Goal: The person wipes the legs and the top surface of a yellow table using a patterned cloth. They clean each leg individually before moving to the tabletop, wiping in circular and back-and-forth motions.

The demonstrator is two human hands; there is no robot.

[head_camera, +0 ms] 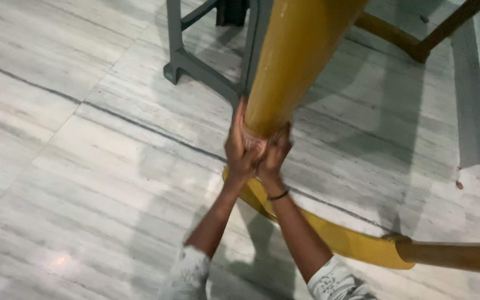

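Mustard-yellow wood filled the middle of the view: a thick round furniture leg [295, 61] that ran down from the top edge to where both hands met around its lower end. The left hand [239, 150] lay against the leg's left side with its fingers pointing up, and the right hand [273, 155] — a dark band [278, 195] on its wrist — was pressed in from the right. Between them showed a pale, ribbed wad [254, 141], probably cloth or wrapping, pinched against the leg; what it was exactly could not be told. Each grip was closed tight on that wad and on the leg's end, fingers curled rather than spread.

Below the hands a curved yellow rail [329, 236] swept off to the lower right and joined a brown wooden bar [456, 256]. A grey metal frame [195, 64] stood just behind on the pale marble floor [73, 166].

Judging from this pose, the work looked like fitting or binding something at the foot of the leg. To do it well, the palms should squeeze evenly from both sides so the wad would not bunch on one side, the thumbs should keep the loose edge pinned, and the wrists should stay low and in line with the forearms — a twist there could let the leg slip or roll on the smooth floor.
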